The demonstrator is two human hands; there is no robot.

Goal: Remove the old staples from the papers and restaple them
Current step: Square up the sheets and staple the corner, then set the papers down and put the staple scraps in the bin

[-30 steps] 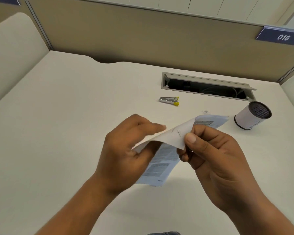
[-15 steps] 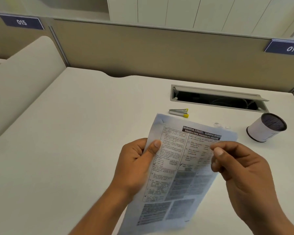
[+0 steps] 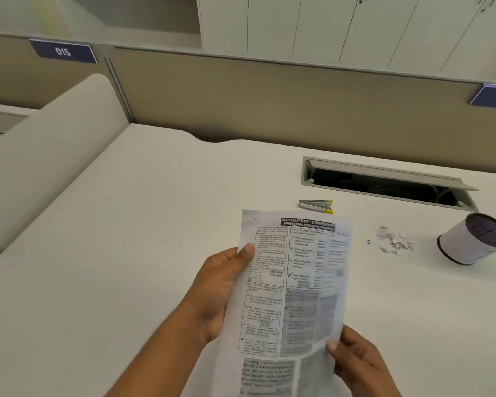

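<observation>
Printed white paper sheets [image 3: 295, 276] are held up at lower centre. The left hand [image 3: 224, 285] grips their left edge and the right hand [image 3: 358, 365] pinches the lower right edge. A silver, yellow-tipped stapler [image 3: 317, 204] lies just beyond their top edge. The pale desk [image 3: 112, 253] spreads wide to the left.

Worktop [image 3: 121, 253]: pale off-white, with a curved notch in its far edge.
Cable hatch [image 3: 384, 188]: set in the worktop at far right, lid raised, dark inside.
Cup [image 3: 467, 245]: white cylinder with a dark mesh mouth, right of the hatch.
Partition [image 3: 269, 104]: tan, behind the worktop.
Sign [image 3: 62, 51]: navy, reads 015.
Cabinets [image 3: 355, 27]: white doors above the partition.
</observation>
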